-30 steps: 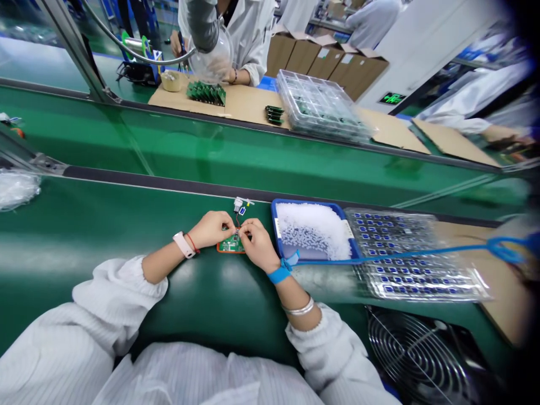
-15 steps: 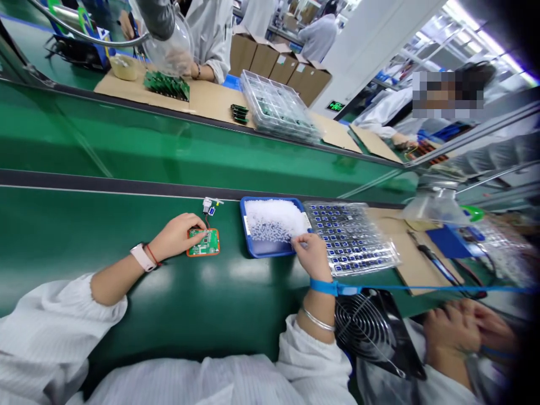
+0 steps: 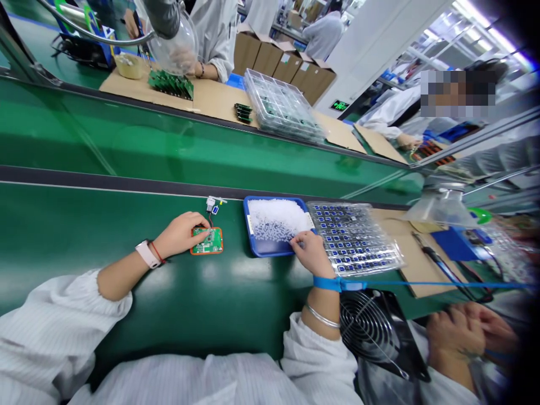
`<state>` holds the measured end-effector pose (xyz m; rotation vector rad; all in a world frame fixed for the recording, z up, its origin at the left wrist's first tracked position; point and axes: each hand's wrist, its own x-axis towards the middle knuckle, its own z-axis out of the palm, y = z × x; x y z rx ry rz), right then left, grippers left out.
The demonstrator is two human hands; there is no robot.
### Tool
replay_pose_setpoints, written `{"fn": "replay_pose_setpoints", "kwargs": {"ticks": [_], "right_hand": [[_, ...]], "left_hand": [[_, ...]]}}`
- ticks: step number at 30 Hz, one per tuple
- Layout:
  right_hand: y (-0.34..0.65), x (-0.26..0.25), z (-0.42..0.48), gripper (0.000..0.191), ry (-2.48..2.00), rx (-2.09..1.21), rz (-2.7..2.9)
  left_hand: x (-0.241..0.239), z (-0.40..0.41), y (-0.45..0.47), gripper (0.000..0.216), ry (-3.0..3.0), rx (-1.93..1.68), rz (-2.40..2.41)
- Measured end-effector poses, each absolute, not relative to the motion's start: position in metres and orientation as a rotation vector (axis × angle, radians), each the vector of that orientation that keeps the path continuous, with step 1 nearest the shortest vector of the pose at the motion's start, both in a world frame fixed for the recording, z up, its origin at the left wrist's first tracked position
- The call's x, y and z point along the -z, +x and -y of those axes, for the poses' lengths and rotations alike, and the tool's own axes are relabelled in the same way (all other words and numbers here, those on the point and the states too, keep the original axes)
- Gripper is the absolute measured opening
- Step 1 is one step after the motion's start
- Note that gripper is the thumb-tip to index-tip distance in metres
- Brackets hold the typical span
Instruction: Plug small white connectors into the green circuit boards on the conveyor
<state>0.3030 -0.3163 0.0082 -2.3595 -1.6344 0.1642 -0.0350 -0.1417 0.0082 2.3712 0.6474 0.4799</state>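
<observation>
My left hand (image 3: pixel 182 233) rests at the left side of a green circuit board (image 3: pixel 214 242) in an orange frame, its fingers and thumb closed on the board's edge. Wires run from the board to a white connector (image 3: pixel 210 203) and a small blue-faced part (image 3: pixel 215 210) lying behind it. My right hand (image 3: pixel 313 253) is over the front right corner of a blue tray (image 3: pixel 270 250), with thumb and fingertips pinched together. Anything between those fingertips is too small to make out. Many small white pieces (image 3: pixel 276 212) are heaped toward the back of the tray.
Right of the tray lies a clear blister tray (image 3: pixel 354 236) with rows of blue-faced parts. Cardboard (image 3: pixel 415 275), a soldering iron (image 3: pixel 439 261) and a fume hood (image 3: pixel 441 199) are farther right. A co-worker's hands (image 3: pixel 464 332) are near a black fan (image 3: pixel 371 326). A green ledge stands behind.
The whole view has shifted slightly. My right fingertips have moved a little left over the tray's front corner. My left hand stays on the circuit board.
</observation>
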Motion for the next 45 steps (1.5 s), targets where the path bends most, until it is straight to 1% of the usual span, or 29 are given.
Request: {"fn": "replay_pose_setpoints", "kwargs": {"ticks": [3, 6, 9, 11, 14, 18, 23, 27, 30, 34, 35, 36, 38, 39, 40, 42, 45], "right_hand": [[0.29, -0.022, 0.31, 0.017, -2.258, -0.104, 1.588], [0.247, -0.038, 0.294, 0.014, -1.929, -0.089, 1.528], [0.185, -0.04, 0.27, 0.014, -1.596, -0.328, 1.56], [0.149, -0.031, 0.254, 0.013, -1.498, -0.485, 1.605], [0.121, -0.012, 0.237, 0.012, -1.496, -0.57, 1.566], [0.122, 0.002, 0.23, 0.011, -1.506, -0.599, 1.536], [0.126, 0.004, 0.231, 0.011, -1.514, -0.623, 1.582], [0.124, 0.004, 0.227, 0.012, -1.554, -0.646, 1.582], [0.124, 0.005, 0.225, 0.013, -1.578, -0.66, 1.577], [0.122, 0.004, 0.229, 0.012, -1.514, -0.627, 1.546], [0.122, 0.003, 0.23, 0.012, -1.484, -0.611, 1.531], [0.122, 0.002, 0.232, 0.012, -1.456, -0.603, 1.519], [0.124, 0.001, 0.235, 0.015, -1.414, -0.623, 1.485], [0.126, 0.001, 0.236, 0.016, -1.412, -0.639, 1.457], [0.128, 0.001, 0.236, 0.017, -1.407, -0.657, 1.431], [0.131, 0.002, 0.236, 0.021, -1.402, -0.702, 1.377], [0.134, 0.005, 0.235, 0.024, -1.397, -0.763, 1.28]], "left_hand": [[-0.01, 0.142, -0.034, 0.016, 2.352, -0.492, -0.657], [-0.013, 0.143, -0.034, 0.015, 2.29, -0.532, -0.692], [-0.014, 0.145, -0.033, 0.015, 2.21, -0.602, -0.697], [-0.015, 0.146, -0.032, 0.016, 2.152, -0.631, -0.672], [-0.016, 0.147, -0.031, 0.016, 2.093, -0.645, -0.64], [-0.014, 0.147, -0.03, 0.014, 2.095, -0.64, -0.652], [-0.011, 0.148, -0.03, 0.01, 2.162, -0.602, -0.684], [-0.013, 0.148, -0.028, 0.014, 2.191, -0.529, -0.76], [-0.015, 0.149, -0.025, 0.014, 2.189, -0.472, -0.821], [-0.014, 0.162, -0.032, 0.015, 2.212, -0.554, -0.92], [-0.013, 0.167, -0.036, 0.019, 2.245, -0.595, -0.954], [-0.012, 0.172, -0.039, 0.031, 2.303, -0.598, -0.956], [-0.009, 0.18, -0.045, 0.072, 2.472, -0.517, -0.829], [-0.007, 0.181, -0.046, 0.083, 2.544, -0.462, -0.779], [-0.006, 0.182, -0.047, 0.083, 2.584, -0.418, -0.758], [-0.005, 0.18, -0.044, 0.076, 2.575, -0.384, -0.754], [-0.008, 0.177, -0.041, 0.069, 2.422, -0.417, -0.806]]}}
